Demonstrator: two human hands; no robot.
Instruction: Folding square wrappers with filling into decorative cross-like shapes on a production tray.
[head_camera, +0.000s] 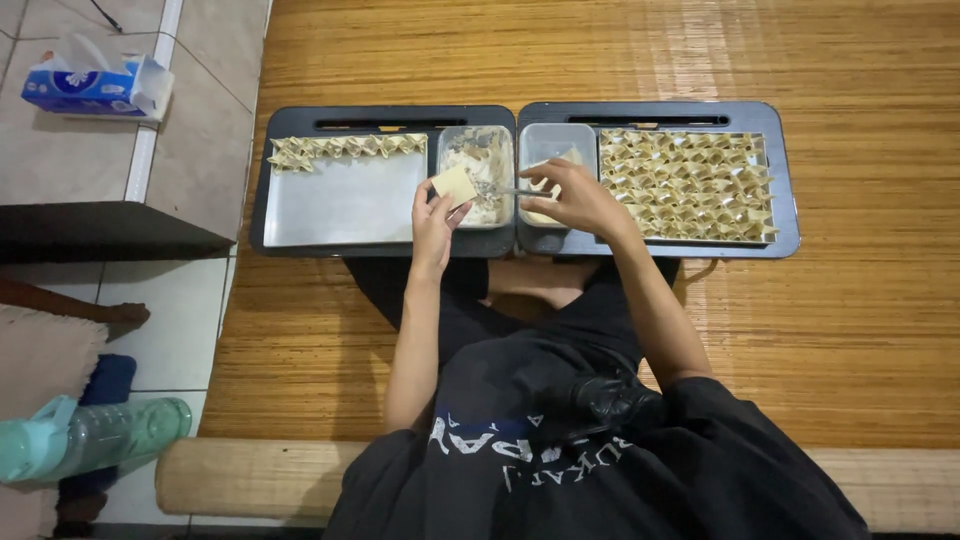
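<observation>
Filling step: left hand (432, 222) holds a square wrapper (454, 185) flat, right hand (577, 197) grips what looks like a spoon (505, 190) over the filling tub (478, 172); next, a steady scoop onto the wrapper's centre.

Two dark trays are lying side by side on the woven mat: the left tray (290, 240) and the right tray (785, 240). Two clear tubs are sitting between them, one filling tub (478, 140) and one wrapper tub (545, 140). One row of folded dumplings (340, 148), roughly eight, is lining the left tray's top edge, while the packed dumplings (690, 185) on the right are crowding too densely to count. One square wrapper (454, 185) and one spoon (505, 190) are showing. One tissue box (95, 85) and one green bottle (100, 435) are lying on the floor.
</observation>
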